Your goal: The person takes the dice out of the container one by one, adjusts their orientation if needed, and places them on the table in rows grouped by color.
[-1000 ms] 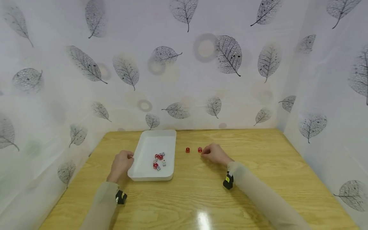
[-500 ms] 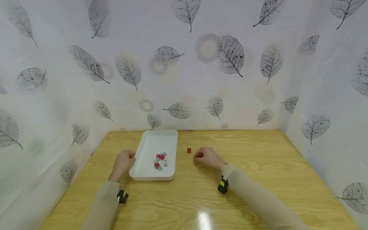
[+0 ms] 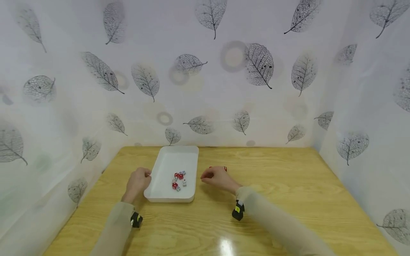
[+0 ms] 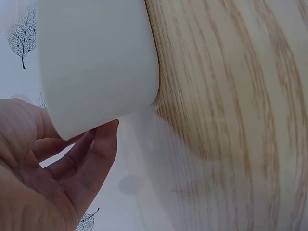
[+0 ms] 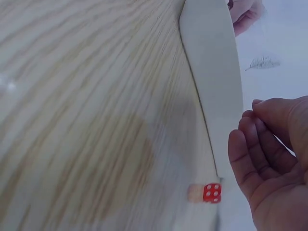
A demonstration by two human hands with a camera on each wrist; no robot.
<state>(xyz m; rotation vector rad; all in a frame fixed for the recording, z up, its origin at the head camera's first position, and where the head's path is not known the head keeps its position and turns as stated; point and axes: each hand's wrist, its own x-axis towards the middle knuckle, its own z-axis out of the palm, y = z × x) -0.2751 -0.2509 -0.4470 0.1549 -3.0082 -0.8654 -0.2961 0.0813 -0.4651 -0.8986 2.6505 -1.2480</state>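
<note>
My left hand (image 3: 137, 183) holds the left rim of a white rectangular tray (image 3: 153, 190). In the left wrist view, the left hand's fingers (image 4: 98, 156) are curled against the outside of the tray wall (image 4: 96, 62), the thumb hidden. Several red and white dice lie inside, among them a white die (image 3: 184, 183). My right hand (image 3: 219, 177) is just right of the tray, thumb and fingertips brought together. Whether they pinch something small cannot be made out. Behind that hand a red die (image 3: 225, 168) shows partly. The right wrist view shows a red die (image 5: 212, 192) on the table.
The wooden table (image 3: 282, 177) has a glare spot near its front. Pale cloth printed with leaves (image 3: 259, 65) hangs behind the table and along both sides.
My right hand has moved left toward the tray, passing in front of the two red dice and covering most of them. My left hand stays at the tray rim.
</note>
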